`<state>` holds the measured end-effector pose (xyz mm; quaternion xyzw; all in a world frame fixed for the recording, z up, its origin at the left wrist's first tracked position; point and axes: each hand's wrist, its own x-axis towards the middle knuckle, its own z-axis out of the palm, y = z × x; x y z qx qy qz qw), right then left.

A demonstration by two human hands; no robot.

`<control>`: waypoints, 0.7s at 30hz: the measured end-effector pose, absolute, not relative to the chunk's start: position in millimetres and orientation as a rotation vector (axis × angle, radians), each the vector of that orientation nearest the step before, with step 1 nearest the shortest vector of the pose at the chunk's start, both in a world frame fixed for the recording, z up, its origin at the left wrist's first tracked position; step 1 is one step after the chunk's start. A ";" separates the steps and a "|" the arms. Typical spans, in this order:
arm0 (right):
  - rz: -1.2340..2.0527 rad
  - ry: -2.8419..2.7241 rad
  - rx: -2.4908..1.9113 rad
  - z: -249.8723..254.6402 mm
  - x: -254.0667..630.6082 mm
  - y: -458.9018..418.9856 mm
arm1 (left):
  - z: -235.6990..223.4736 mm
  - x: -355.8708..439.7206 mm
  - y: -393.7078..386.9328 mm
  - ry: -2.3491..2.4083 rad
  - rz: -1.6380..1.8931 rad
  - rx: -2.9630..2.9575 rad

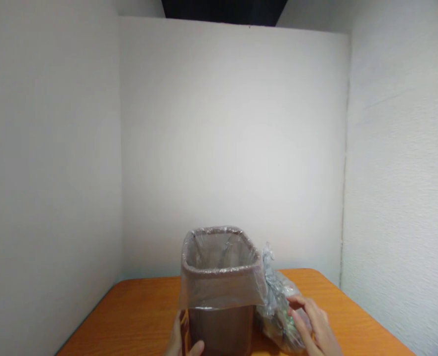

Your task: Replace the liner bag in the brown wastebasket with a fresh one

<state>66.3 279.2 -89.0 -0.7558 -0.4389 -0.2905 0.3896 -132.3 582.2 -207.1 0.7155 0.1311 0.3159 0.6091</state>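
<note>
A brown trash bin [221,331] stands upright near the table's front. A clear plastic liner [222,291] is folded over its rim and hangs down outside. My left hand [178,336] is at the bin's lower left side, thumb across the front and fingers along the side. Leaning against the bin's right side is a filled, see-through plastic bag [278,319], its top gathered and twisted upward. My right hand [311,321] is on the right of this bag, thumb and fingers curled onto the plastic. What the bag contains is hard to make out, with some green showing.
The orange wooden table [141,306] has rounded far corners. White walls close it in at the left, the back [234,138] and the right [400,198]. A dark opening [224,10] shows above the back wall.
</note>
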 end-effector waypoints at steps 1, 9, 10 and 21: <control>-0.753 -1.131 -1.916 -89.7 66.6 279.9 | -200.9 -137.1 588.1 0.296 0.717 1.644; -0.909 -1.066 -1.840 -77.5 68.9 279.6 | -142.2 -177.2 611.4 0.310 0.916 1.827; -0.924 -1.104 -1.844 -74.3 66.9 283.6 | -135.8 -178.2 610.8 0.328 0.979 1.892; -1.181 -1.422 -1.785 -55.9 42.2 335.8 | -98.0 -180.4 591.5 0.381 1.394 2.162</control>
